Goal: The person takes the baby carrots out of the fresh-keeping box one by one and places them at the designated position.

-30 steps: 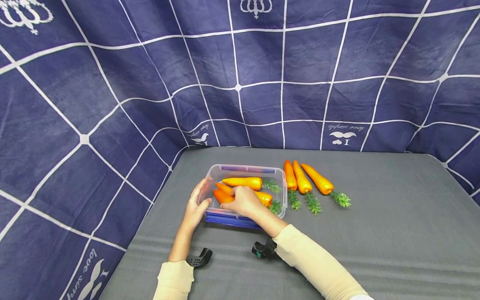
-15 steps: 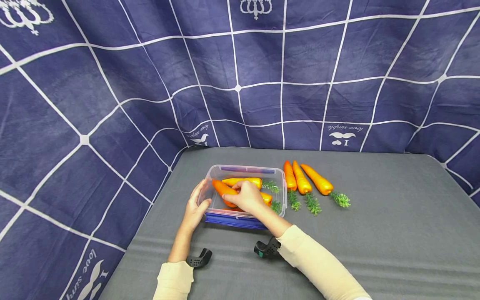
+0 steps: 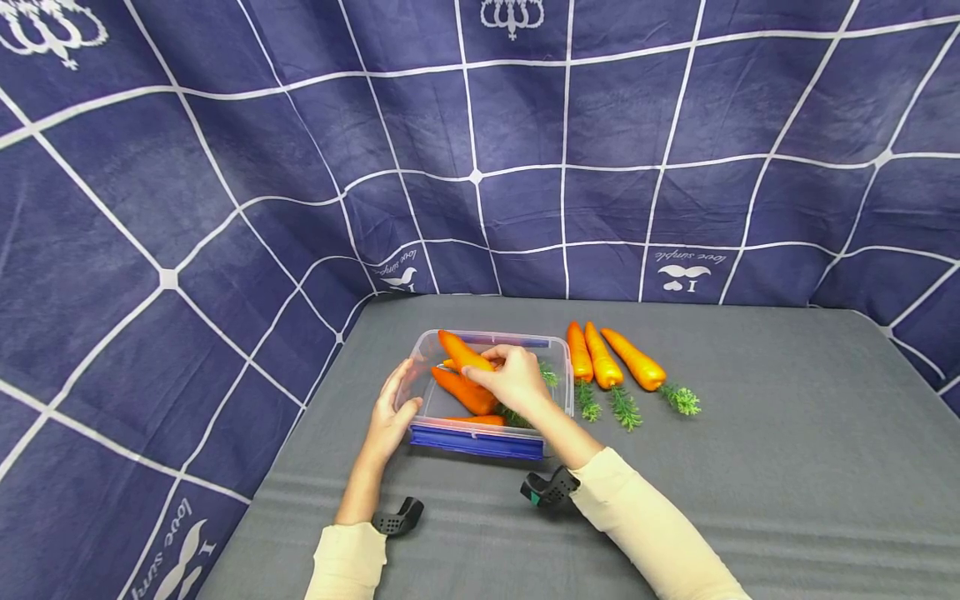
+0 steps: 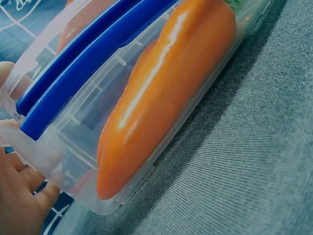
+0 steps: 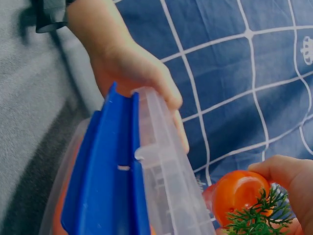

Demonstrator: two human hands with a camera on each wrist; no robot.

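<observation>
My left hand (image 3: pixel 393 408) grips the left end of a clear plastic food container (image 3: pixel 562 400), thumb over the rim and fingers along the outside. Above the container's opening, my right hand (image 3: pixel 517 381) pinches an orange carrot (image 3: pixel 463 352) near its leafy end, its tip pointing up and left. The right wrist view shows this carrot's round top (image 5: pixel 239 193) and green leaves (image 5: pixel 259 215) beside the rim. Below it, more carrots lie inside, including a deep orange carrot (image 3: pixel 463 390) and one along the front wall, the large carrot (image 4: pixel 161 98) in the left wrist view.
Three carrots lie right of the container: a left carrot (image 3: pixel 578 352), a middle carrot (image 3: pixel 602 354) and a right carrot (image 3: pixel 633 358). A blue latch flap (image 3: pixel 476 443) hangs at the container's front. The grey cloth (image 3: pixel 750 433) meets a blue checked curtain (image 3: pixel 600 150) behind.
My right hand has lifted a carrot from among those in the container and moved it up and rightward. The left hand stays on the container's end.
</observation>
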